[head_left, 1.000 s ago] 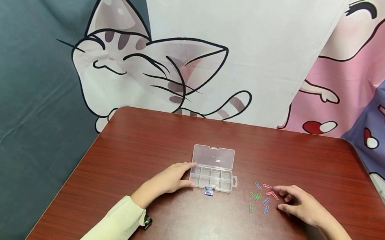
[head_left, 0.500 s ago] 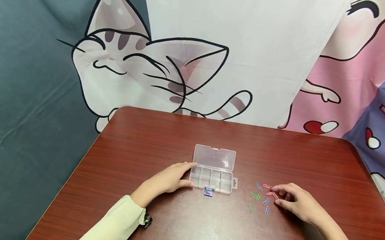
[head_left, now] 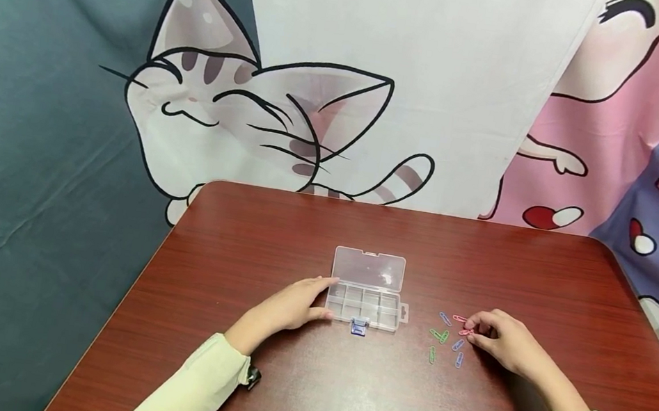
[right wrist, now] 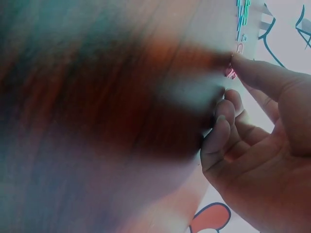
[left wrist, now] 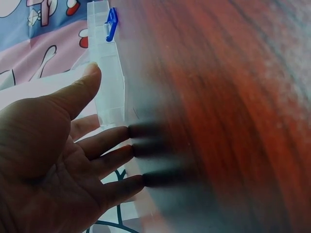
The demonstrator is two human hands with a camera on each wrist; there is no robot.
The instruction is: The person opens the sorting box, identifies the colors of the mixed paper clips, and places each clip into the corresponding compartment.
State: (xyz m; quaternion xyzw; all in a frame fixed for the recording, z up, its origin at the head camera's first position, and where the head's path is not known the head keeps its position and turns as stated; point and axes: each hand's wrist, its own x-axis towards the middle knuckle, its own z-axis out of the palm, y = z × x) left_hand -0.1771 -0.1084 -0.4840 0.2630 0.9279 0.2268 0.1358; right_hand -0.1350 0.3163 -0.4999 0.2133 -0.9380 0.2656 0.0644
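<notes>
A clear plastic compartment box [head_left: 362,306] lies on the table with its lid [head_left: 367,269] raised at the back and a blue latch [head_left: 359,326] in front. My left hand [head_left: 288,304] rests at the box's left end, index fingertip by the rear corner and thumb by the front one. In the left wrist view its fingers [left wrist: 116,191] are spread and relaxed. My right hand [head_left: 507,339] pinches with thumb and index fingertip at a pink paper clip [head_left: 465,333], partly hidden by the fingers. Its other fingers [right wrist: 218,133] curl inward.
Loose clips lie beside the right fingertips: another pink clip [head_left: 458,318], several blue clips [head_left: 458,345] and several green clips [head_left: 432,354]. The red-brown wooden table [head_left: 277,395] ends at a wall hung with a cartoon cat cloth [head_left: 235,115].
My right hand has moved a little left, and its thumb and index finger have closed in on the pink paper clips. The left hand and box stay in place.
</notes>
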